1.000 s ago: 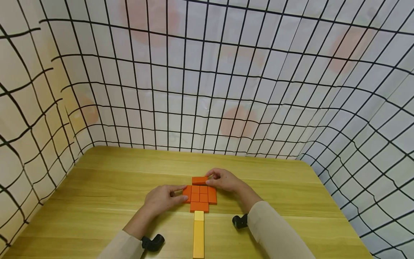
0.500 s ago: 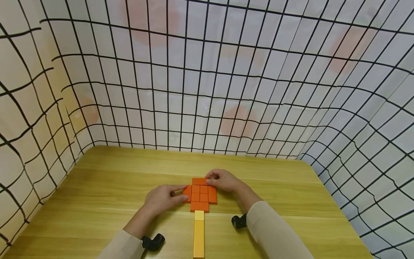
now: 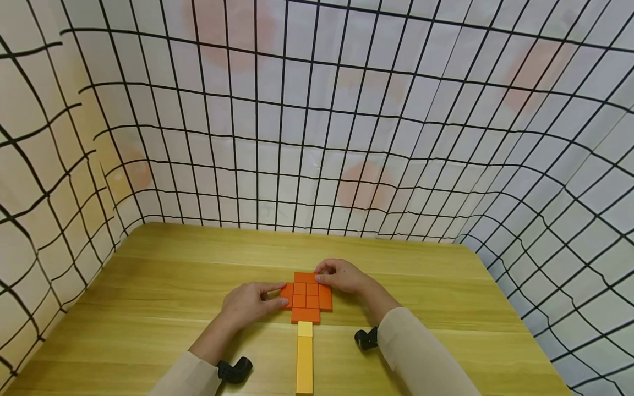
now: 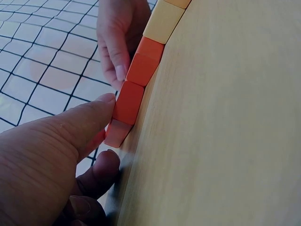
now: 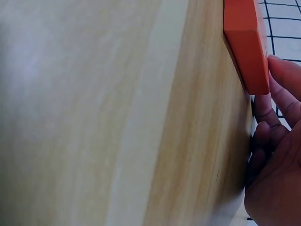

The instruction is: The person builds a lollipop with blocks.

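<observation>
Flat orange blocks form a cross-like patch on the table. Four small squares fill its centre, with long blocks around them. My right hand (image 3: pixel 346 276) pinches the right end of the top orange block (image 3: pixel 305 278), thumb in front and index finger behind. That block lies flat against the row of squares. With thumb and index finger spread, my left hand (image 3: pixel 247 302) touches the left orange block (image 3: pixel 287 297). In the left wrist view, the thumb meets an orange block (image 4: pixel 128 103). An orange block (image 5: pixel 251 56) stands beside my right fingers in the right wrist view.
Below the patch, a pale yellow square block (image 3: pixel 305 329) and a long yellow block (image 3: pixel 304 366) run toward me in line. The wooden table (image 3: pixel 426 291) is enclosed by black netting (image 3: pixel 317 148) at the back and sides. Both wrists wear black devices (image 3: pixel 235 371).
The top orange block came down from slightly tilted and apart to flat against the squares, with my right hand still on it. My left hand stays in place. Little differs over the last half second.
</observation>
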`<state>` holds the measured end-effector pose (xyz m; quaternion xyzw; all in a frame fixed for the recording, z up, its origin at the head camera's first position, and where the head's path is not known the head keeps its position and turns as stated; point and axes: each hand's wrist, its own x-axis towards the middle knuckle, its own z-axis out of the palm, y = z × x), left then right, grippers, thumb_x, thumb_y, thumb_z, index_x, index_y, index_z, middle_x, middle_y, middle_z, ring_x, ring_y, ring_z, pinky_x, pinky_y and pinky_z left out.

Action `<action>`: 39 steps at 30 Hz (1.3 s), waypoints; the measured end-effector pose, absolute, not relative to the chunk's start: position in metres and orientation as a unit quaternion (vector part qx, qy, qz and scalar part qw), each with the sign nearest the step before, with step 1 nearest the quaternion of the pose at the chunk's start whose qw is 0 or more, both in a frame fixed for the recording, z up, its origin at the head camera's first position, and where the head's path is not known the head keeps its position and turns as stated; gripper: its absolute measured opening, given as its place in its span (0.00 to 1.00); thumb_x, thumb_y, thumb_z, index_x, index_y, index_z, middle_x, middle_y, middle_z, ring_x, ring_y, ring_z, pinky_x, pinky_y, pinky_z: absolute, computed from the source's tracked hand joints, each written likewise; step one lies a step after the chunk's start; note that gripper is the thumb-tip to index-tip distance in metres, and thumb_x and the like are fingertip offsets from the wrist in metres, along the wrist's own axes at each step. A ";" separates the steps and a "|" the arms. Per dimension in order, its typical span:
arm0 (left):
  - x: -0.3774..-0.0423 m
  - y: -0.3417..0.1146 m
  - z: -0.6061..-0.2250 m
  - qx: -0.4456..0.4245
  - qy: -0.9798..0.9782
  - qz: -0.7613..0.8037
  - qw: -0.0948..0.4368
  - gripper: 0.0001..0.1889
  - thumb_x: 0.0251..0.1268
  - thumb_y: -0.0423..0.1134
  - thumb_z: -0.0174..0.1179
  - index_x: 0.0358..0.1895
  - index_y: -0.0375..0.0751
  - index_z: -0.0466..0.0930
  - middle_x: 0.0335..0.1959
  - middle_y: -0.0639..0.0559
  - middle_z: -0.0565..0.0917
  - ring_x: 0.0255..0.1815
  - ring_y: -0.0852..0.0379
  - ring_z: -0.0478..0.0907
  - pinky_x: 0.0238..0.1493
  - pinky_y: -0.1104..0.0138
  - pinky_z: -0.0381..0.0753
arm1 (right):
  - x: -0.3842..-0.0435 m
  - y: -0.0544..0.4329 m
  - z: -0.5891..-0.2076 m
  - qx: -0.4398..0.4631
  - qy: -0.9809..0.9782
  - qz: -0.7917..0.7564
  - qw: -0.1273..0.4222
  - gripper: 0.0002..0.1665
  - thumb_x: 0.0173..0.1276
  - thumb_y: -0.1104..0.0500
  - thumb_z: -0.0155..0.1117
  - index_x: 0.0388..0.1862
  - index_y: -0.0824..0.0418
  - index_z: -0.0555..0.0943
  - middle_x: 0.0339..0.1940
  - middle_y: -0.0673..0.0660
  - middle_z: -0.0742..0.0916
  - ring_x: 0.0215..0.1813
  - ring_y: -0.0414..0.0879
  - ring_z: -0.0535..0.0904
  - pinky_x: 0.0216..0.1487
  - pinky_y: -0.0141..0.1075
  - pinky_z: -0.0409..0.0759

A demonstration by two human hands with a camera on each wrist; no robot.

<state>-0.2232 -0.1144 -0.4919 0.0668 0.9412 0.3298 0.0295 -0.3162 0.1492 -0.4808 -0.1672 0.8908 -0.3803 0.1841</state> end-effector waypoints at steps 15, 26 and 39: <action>-0.223 -0.114 -0.490 0.073 0.941 0.329 0.021 0.23 0.62 0.61 0.68 0.61 0.68 0.84 0.19 0.62 0.75 0.21 0.61 0.68 0.23 0.64 0.60 | -0.313 0.151 -0.480 -0.170 0.890 -0.382 0.180 0.12 0.74 0.50 0.66 0.52 0.51 0.83 0.39 0.51 0.80 0.41 0.45 0.73 0.44 0.37 0.71; -0.222 -0.114 -0.492 0.080 0.941 0.327 0.018 0.24 0.63 0.62 0.67 0.62 0.68 0.84 0.18 0.63 0.74 0.20 0.62 0.68 0.23 0.65 0.60 | -0.308 0.155 -0.481 -0.177 0.888 -0.389 0.171 0.16 0.74 0.49 0.65 0.56 0.51 0.82 0.41 0.52 0.82 0.42 0.46 0.74 0.46 0.38 0.72; -0.222 -0.117 -0.492 0.076 0.935 0.345 0.025 0.29 0.70 0.64 0.58 0.73 0.66 0.73 0.20 0.61 0.73 0.19 0.61 0.64 0.22 0.66 0.57 | -0.298 0.177 -0.480 -0.205 0.877 -0.408 0.147 0.21 0.80 0.51 0.58 0.65 0.59 0.77 0.48 0.57 0.82 0.47 0.46 0.73 0.50 0.38 0.73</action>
